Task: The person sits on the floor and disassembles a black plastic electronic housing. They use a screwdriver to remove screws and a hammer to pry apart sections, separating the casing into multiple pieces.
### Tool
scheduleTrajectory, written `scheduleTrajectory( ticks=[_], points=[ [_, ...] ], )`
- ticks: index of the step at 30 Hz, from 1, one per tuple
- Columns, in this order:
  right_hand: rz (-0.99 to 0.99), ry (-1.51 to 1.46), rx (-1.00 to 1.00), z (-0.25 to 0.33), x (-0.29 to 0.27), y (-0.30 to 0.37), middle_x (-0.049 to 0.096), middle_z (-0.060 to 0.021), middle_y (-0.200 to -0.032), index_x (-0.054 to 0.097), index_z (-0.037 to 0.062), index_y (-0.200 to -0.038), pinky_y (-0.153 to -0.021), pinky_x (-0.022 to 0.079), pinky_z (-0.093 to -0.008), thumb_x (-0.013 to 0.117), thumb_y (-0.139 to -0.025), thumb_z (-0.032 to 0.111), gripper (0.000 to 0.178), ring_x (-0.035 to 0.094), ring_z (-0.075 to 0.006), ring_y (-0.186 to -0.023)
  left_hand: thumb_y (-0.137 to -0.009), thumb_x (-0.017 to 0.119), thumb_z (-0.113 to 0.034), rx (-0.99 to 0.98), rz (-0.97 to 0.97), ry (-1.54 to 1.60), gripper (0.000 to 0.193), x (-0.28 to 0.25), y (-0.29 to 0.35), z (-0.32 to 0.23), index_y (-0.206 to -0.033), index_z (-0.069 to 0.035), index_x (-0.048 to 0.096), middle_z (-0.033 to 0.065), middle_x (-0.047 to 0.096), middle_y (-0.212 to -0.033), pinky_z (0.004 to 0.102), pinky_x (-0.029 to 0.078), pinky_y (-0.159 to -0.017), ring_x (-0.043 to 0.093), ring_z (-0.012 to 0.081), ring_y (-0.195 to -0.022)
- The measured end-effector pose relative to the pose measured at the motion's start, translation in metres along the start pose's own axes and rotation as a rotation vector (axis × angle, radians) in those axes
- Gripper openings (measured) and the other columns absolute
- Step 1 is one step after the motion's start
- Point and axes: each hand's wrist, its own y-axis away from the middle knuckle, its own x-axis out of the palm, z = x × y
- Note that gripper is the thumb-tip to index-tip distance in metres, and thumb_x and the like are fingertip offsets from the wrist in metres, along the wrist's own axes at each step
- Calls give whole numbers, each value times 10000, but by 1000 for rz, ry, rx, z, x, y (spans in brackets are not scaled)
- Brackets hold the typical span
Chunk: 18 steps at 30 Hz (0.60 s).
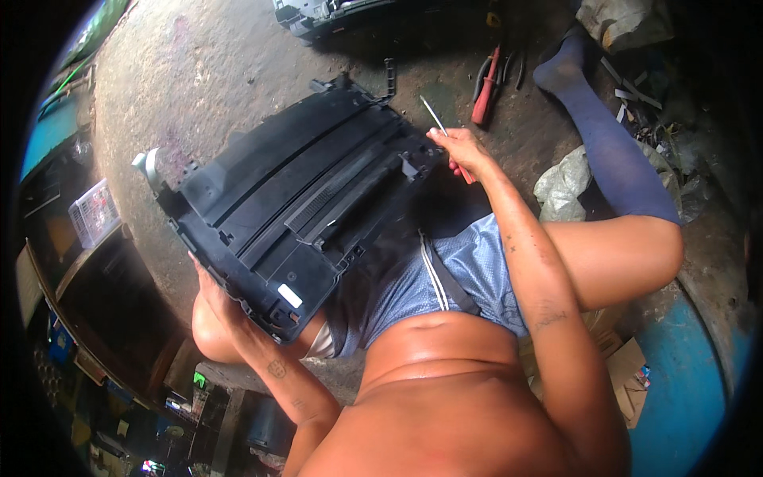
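A large black plastic panel point(278, 167), ribbed and with clips along its edges, lies tilted over my lap. It looks like a printer casing part. My left hand point(213, 296) grips its left edge, with most of the fingers hidden beneath it. At the panel's right end, my right hand point(462, 151) is closed around a screwdriver point(434, 114). The thin metal shaft points up and to the left, away from me, and a bit of red handle shows below the fingers. A white label point(289, 296) is stuck on the panel's near corner.
Red-handled pliers point(486, 87) lie on the floor beyond my right hand. Another dark plastic unit point(334, 16) sits at the far edge. To the right are a crumpled pale sack point(563, 187) and scraps; a white plastic basket point(95, 213) stands left.
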Motion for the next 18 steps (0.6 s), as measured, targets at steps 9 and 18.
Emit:
scheduleTrajectory(
  ticks=[9, 18],
  points=[
    [-745, 242, 232, -68, -82, -68, 726, -279, -1062, 675, -7, -1131, -875, 555, -472, 663, -965, 454, 490, 721, -419, -987, -1130, 362, -460, 80, -99, -184, 581, 60, 4, -18, -1370, 27, 570, 102, 633, -1274, 349, 491, -1017, 612, 215, -1134],
    [-967, 295, -673, 49, -107, -134, 677, -201, -961, 633, 23, -990, -917, 493, -497, 755, -844, 183, 248, 623, -433, -962, -1114, 364, -487, -58, 163, 525, 613, 71, -4, 0, -1485, -14, 481, 137, 528, -1485, 415, 336, -1220, 500, 281, -1357]
  ],
)
